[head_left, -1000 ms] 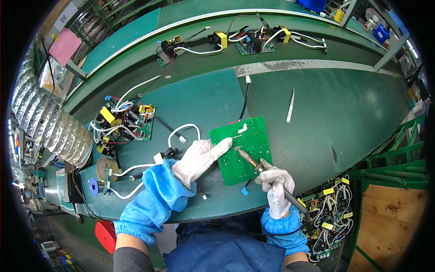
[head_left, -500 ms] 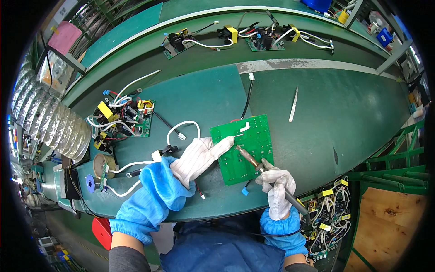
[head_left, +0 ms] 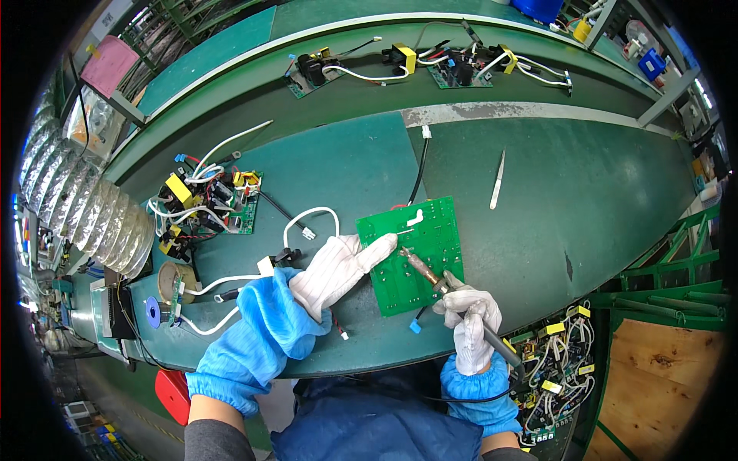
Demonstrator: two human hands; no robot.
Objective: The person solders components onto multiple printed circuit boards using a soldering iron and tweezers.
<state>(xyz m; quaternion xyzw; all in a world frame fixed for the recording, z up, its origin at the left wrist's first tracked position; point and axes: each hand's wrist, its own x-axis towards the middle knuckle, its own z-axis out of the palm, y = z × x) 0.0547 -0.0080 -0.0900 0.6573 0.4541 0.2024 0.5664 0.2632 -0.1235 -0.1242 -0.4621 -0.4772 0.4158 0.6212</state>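
Note:
A green circuit board (head_left: 430, 276) lies at the middle of the bench, its solder side up. My left hand (head_left: 338, 273), in a white glove and blue sleeve, grips its left edge; the index finger stretches over the top and the thumb is hidden. A thin bright strip shows at that fingertip; whether it is wire cannot be made out. In my gloved right hand (head_left: 470, 311) is a soldering iron (head_left: 421, 269), fingers wrapped round the handle. Its tip points at the board close to my left fingertip; contact is unclear. White and black leads come out from under the board.
Tweezers (head_left: 499, 180) lie to the right. At left sit a wired board assembly (head_left: 211, 200), a blue spool (head_left: 154, 311), a tape roll (head_left: 175, 280) and a silver duct (head_left: 92, 200). More assemblies (head_left: 311, 73) stand along the back; several are stacked (head_left: 550, 376) at lower right.
The assemblies along the back have shifted a little to the right. The circuit board sits very slightly nearer to me. Both hands keep nearly the same pose.

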